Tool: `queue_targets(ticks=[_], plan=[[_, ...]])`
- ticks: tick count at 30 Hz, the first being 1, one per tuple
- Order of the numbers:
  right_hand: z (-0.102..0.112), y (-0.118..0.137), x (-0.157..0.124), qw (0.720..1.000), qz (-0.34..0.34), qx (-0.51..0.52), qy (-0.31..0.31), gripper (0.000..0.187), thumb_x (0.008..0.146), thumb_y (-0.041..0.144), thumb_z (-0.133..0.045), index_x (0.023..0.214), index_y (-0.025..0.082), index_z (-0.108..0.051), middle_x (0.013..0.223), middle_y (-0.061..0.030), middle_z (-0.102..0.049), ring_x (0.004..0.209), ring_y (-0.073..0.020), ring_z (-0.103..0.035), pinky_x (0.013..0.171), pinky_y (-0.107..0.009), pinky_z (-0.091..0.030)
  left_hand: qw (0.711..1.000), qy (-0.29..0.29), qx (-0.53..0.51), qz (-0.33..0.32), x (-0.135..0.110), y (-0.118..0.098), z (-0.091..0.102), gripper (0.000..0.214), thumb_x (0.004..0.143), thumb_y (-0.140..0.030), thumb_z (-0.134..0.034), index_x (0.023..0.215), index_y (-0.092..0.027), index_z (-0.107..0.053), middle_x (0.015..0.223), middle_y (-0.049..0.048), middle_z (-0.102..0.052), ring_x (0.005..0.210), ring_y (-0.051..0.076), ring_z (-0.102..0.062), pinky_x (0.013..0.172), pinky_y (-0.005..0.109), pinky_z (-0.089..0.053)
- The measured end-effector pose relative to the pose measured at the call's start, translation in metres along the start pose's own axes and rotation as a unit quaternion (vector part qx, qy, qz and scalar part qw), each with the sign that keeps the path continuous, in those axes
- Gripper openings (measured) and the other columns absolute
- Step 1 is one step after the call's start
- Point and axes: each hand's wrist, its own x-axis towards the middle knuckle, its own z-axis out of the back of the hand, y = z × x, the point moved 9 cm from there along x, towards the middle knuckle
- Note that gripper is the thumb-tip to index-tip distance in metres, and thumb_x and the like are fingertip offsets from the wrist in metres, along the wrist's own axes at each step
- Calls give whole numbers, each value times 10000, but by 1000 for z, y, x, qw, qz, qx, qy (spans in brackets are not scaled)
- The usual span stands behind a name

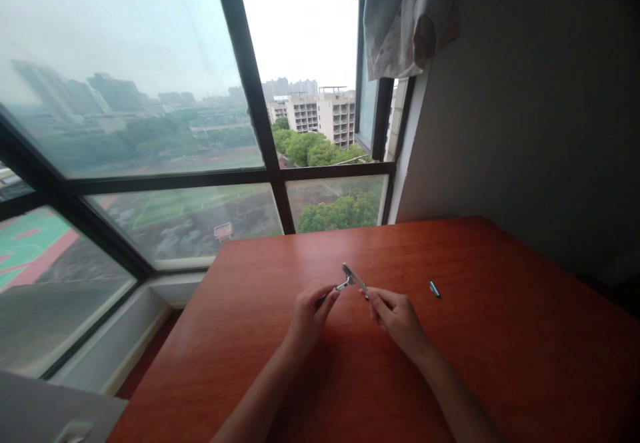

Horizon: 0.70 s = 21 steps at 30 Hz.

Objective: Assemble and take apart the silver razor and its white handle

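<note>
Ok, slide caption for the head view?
Left hand holding a silver-ended object, right hand a slim piece, above a reddish-brown table by a window.

Single head-worn view — forward and down, table point(240, 303) near, window point(263, 130) beyond.

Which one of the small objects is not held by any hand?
The teal piece lying on the table; the left hand holds a silvery one, the right hand a slim one.

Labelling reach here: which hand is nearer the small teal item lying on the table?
Right. The right hand is just left of the small teal item; the left hand is farther left, beyond the right.
</note>
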Motion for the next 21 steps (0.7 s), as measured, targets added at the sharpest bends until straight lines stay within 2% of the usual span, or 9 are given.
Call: queue_targets(ticks=[12, 16, 21], plan=[[5, 10, 1, 996, 48, -77, -21, 445, 916, 461, -463, 963, 126, -752, 529, 7, -536, 499, -130, -519, 465, -209, -364, 998, -55, 19, 30, 1, 11, 16, 343, 858, -430, -577, 889, -135, -748, 709, 46, -667, 608, 145, -530, 550, 213, -404], [6, 12, 1, 993, 60, -99, -27, 431, 920, 442, -463, 926, 126, -758, 530, 6, -541, 502, -132, -525, 482, -214, -371, 997, -57, 13, 42, 0, 11, 16, 352, 852, -434, -580, 888, -128, -748, 687, 40, -651, 604, 144, -523, 541, 210, -399], [10, 9, 2, 993, 55, -95, -51, 415, 902, 443, -501, 992, 120, -747, 577, -13, -601, 541, -151, -570, 523, -224, -422, 998, -42, 0, 44, 0, 10, 13, 373, 849, -449, -578, 889, -121, -751, 662, 29, -633, 591, 140, -519, 537, 209, -405]])
